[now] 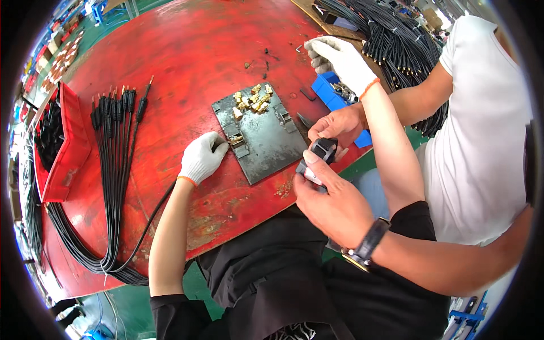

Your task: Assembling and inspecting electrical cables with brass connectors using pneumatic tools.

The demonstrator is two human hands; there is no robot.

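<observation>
A pause is seemingly being observed. Small gold-coloured metal fittings [261, 105] are being borne on the dark square metal plate [269, 147]; left of it the white-gloved left hand [201, 156], to its upper right the white-gloved right hand [341, 61], are being held curled, grips untellable. The right is likely being needed there.

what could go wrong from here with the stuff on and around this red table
The loose brass-coloured metal pieces piled on the dark grey metal plate could scatter if the white-gloved left hand at its side bumps it. The co-worker's bare hands hold a small black-and-grey device near the edge of the red table; a slip might drop it. The thin black cable close to the left wrist might snag.
</observation>
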